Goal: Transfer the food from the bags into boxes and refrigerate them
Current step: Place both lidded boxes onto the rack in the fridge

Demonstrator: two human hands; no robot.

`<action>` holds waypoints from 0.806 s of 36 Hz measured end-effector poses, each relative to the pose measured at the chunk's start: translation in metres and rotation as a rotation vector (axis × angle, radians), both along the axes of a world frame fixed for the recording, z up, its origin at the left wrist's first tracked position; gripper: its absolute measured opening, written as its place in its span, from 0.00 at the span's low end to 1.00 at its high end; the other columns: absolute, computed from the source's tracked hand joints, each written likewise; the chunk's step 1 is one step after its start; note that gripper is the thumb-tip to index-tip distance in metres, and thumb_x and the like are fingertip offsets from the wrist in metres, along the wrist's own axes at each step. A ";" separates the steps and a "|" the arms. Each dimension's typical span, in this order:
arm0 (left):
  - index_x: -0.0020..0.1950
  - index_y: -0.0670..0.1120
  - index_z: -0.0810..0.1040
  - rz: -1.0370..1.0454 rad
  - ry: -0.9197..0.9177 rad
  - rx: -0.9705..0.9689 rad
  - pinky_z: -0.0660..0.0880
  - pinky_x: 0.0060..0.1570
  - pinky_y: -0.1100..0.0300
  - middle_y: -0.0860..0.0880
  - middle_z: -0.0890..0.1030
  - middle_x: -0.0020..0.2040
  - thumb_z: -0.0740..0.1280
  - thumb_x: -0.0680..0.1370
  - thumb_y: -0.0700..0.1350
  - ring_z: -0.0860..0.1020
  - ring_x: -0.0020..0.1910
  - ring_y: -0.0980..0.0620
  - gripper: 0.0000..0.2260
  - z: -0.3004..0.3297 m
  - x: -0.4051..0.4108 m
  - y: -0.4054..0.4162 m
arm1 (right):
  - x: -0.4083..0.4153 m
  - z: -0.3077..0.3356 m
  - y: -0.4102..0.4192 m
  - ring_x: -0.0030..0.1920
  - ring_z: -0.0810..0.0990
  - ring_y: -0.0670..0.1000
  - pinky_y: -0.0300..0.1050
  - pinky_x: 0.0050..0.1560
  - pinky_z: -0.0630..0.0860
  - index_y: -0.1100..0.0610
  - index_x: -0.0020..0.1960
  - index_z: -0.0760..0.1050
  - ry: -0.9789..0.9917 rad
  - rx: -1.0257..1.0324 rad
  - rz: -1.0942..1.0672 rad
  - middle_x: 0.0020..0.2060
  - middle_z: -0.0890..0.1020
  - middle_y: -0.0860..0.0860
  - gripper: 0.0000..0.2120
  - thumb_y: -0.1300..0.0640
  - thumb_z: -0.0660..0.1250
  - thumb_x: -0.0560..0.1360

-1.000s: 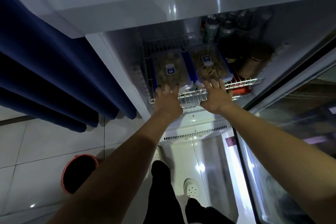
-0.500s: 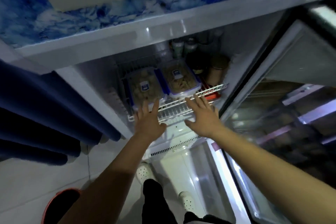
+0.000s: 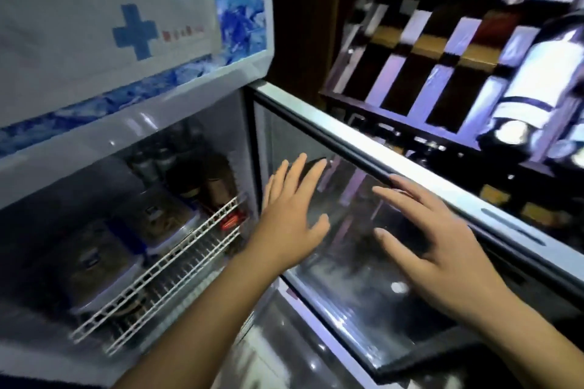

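Note:
Two clear food boxes with blue clips sit side by side on the white wire shelf (image 3: 177, 265) inside the open fridge: the nearer box (image 3: 94, 271) at lower left, the farther box (image 3: 158, 218) behind it. My left hand (image 3: 290, 215) is spread flat, fingers straight, in front of the inner side of the glass fridge door (image 3: 354, 278), near the hinge. My right hand (image 3: 439, 246) is also spread with straight fingers over the door glass, just below the door's top frame. Neither hand holds anything.
Cans and dark jars (image 3: 202, 180) stand at the back of the shelf. The fridge top panel (image 3: 94, 25) carries blue crosses. A dark wooden rack (image 3: 458, 57) with pale and brown panels stands to the right behind the door.
Both hands left the wire shelf and the boxes and moved right, onto the glass door. The view swung up and to the right.

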State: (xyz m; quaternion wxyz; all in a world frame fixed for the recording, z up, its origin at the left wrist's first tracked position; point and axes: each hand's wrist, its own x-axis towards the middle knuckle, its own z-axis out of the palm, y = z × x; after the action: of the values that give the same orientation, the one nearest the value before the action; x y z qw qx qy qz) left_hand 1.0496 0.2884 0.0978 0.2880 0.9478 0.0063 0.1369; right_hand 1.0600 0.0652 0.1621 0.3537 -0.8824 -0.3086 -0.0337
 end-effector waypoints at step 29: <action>0.79 0.64 0.57 -0.431 -0.036 0.289 0.35 0.77 0.49 0.55 0.59 0.81 0.55 0.73 0.49 0.49 0.81 0.52 0.33 0.047 0.012 -0.103 | -0.064 0.024 -0.137 0.58 0.78 0.49 0.60 0.65 0.68 0.40 0.59 0.82 0.005 -0.183 -0.346 0.61 0.80 0.41 0.15 0.41 0.66 0.74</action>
State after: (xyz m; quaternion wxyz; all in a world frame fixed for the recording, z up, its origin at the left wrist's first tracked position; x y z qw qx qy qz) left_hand 1.0616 0.1851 0.1447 0.1724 0.9558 -0.2208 0.0888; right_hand 0.9961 -0.0713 0.1856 0.2616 -0.9508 -0.1534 -0.0635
